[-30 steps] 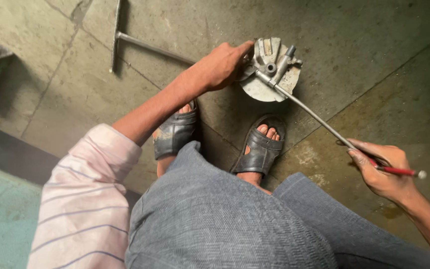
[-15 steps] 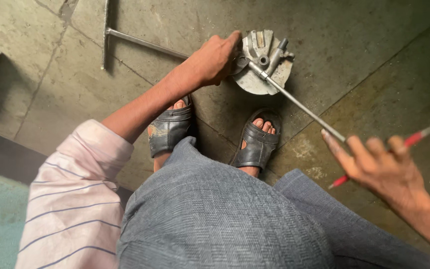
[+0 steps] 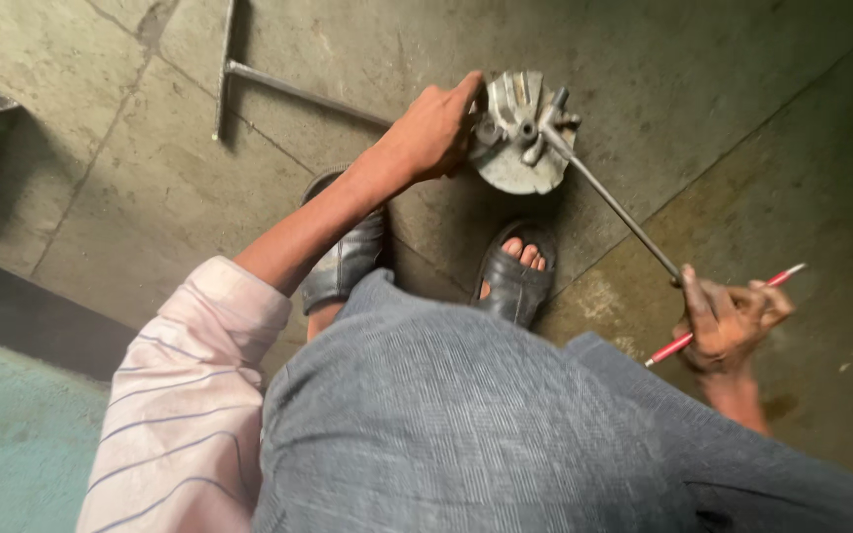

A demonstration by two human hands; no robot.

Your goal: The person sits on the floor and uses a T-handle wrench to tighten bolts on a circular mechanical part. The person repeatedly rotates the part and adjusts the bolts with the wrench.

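1. The round finned metal part (image 3: pixel 513 133) is lying on the concrete floor (image 3: pixel 742 118), just ahead of the person's two sandalled feet.
2. The left hand (image 3: pixel 434 128) is pressing against the part's left rim, fingers curled over its edge.
3. A long metal rod (image 3: pixel 612 202) is sitting with its socket end on the hub of the part and slanting down to the right.
4. The right hand (image 3: pixel 730 321) is closing around the rod's lower end, thumb lying along it.
5. The same hand is also holding a thin red tool (image 3: pixel 718 319), which is sticking out on both sides of the fist.
6. A T-shaped steel bar (image 3: pixel 249 74) is lying on the floor to the upper left, well apart from the part.
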